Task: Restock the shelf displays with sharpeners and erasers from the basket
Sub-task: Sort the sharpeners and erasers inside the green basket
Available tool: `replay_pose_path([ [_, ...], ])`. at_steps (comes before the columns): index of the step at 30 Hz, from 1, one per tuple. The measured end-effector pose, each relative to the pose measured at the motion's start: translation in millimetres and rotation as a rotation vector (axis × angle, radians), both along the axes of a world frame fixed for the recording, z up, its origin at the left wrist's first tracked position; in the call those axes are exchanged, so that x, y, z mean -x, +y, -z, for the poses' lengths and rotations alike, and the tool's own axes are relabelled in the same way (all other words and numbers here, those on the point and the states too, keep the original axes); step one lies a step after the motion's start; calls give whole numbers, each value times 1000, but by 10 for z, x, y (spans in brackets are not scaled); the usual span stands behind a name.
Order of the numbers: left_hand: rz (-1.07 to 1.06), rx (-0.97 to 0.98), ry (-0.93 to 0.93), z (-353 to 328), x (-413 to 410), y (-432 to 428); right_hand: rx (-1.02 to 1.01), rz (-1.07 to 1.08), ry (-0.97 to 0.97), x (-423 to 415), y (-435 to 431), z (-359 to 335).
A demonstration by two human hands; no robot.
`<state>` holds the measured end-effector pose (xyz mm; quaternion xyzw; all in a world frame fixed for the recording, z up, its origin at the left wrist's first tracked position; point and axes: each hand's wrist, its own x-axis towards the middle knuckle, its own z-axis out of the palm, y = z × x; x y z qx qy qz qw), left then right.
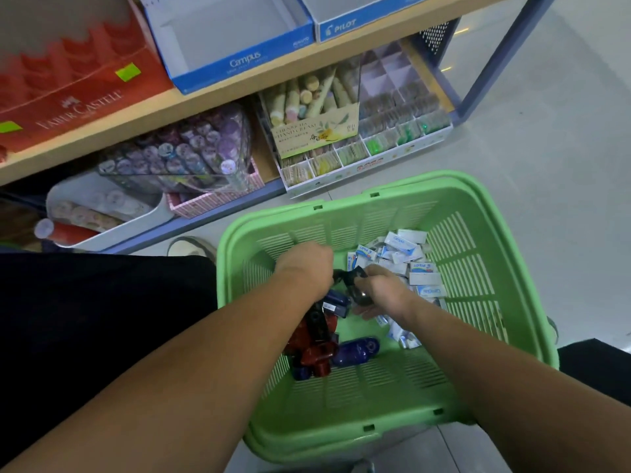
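Observation:
A green plastic basket (478, 213) sits on the floor before me. Inside lie dark red and blue sharpeners (317, 349) at the left and a heap of white boxed erasers (406, 261) at the right. My left hand (304, 268) reaches down into the basket, fingers curled out of sight over the sharpeners. My right hand (382, 291) grips a dark sharpener (355, 285) just beside the left hand. On the shelf above stand an empty blue Campus display box (218, 39) and a Pilot box (345, 25).
A red Faber-Castell display (75, 90) fills the upper shelf's left. The lower shelf holds a box of hand cream tubes (314, 110), a compartment tray of small items (386, 138), a clear tub of round tins (181, 148) and a white bin (102, 213). Grey floor lies right.

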<state>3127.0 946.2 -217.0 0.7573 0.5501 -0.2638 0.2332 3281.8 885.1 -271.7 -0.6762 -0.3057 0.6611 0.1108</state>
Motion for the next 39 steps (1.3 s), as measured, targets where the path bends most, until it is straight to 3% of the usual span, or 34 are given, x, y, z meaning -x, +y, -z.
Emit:
replay_pose_path([
  [6,-136,35,-5,-4,363,-205,-42,-192,-25,140,17,83],
  [11,-244,40,-84,49,461,-265,-21,-162,-36,0,99,113],
  [17,-265,33,-167,77,424,-336,-67,-405,-140,-10,88,127],
  [22,-318,46,-250,122,450,-337,-32,-311,-141,-118,152,-60],
  [25,-353,28,-309,94,415,-320,-117,-158,-132,-247,220,-319],
  [29,-394,9,-370,22,330,-272,-346,-97,-384,-386,338,-528],
  [33,-372,-4,-442,-177,274,-263,-319,-294,-662,-374,271,-701],
  [35,-355,15,-464,-338,269,-231,-295,-303,-613,-292,236,-828],
  [39,-321,64,-491,-760,352,-180,-278,-195,-318,-59,285,-1311],
])
